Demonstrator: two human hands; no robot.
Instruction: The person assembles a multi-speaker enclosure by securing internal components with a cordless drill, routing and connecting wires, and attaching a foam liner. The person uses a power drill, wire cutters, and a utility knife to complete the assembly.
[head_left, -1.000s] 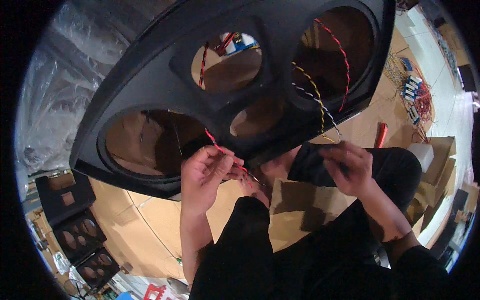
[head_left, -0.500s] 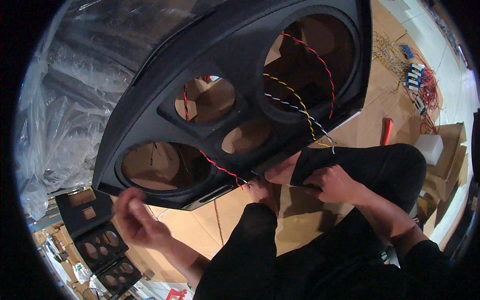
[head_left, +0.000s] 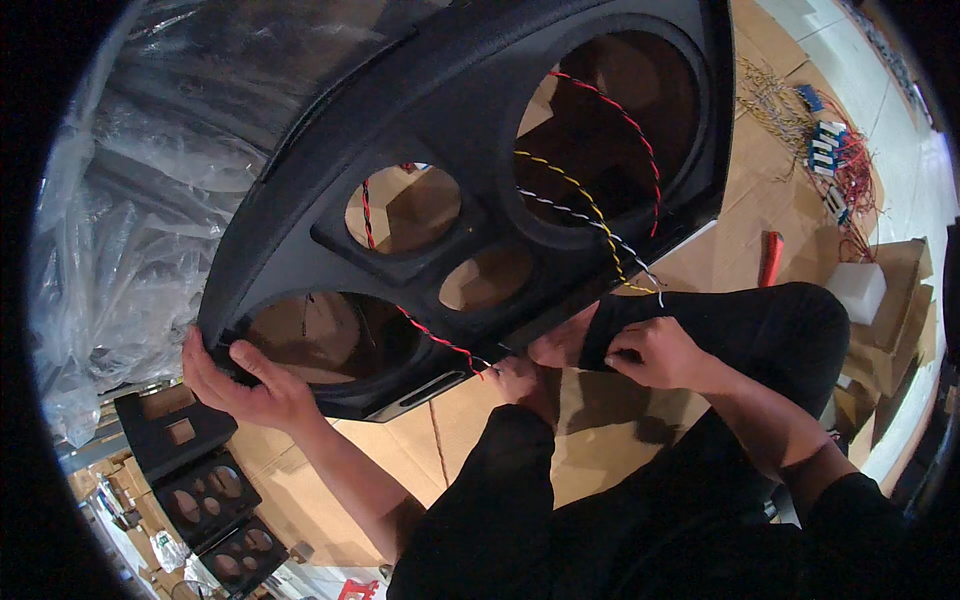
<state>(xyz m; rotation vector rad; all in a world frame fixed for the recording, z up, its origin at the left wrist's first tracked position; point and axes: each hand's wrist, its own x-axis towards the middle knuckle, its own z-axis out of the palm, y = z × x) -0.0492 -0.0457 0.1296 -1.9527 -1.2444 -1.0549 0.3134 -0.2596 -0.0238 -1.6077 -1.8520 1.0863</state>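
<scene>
A large black speaker cabinet (head_left: 300,240) stands tilted before me, with several round openings in its front. My left hand (head_left: 247,385) grips its lower left corner, thumb on the front and fingers round the outer edge. Twisted wires hang from the openings: a red-and-black wire (head_left: 432,334) at the lower left, another red-and-black wire (head_left: 635,125) in the big opening, a yellow-and-black wire (head_left: 580,190) and a white-and-black wire (head_left: 590,218). My right hand (head_left: 662,353) is over my right knee, apart from the cabinet, its fingers curled together; whatever they may hold is hidden.
My feet (head_left: 522,380) are against the cabinet's lower edge, on cardboard (head_left: 400,455). To the right lie a red-handled tool (head_left: 770,258), bundled wires with connectors (head_left: 828,150), a white block (head_left: 859,291) and a cardboard box (head_left: 905,315). Clear plastic sheeting (head_left: 130,270) and smaller black panels (head_left: 208,495) are at left.
My left hand has moved up and left and taken hold of the cabinet's corner. The cabinet has shifted slightly. My right hand has stayed near the knee, its fingers more curled.
</scene>
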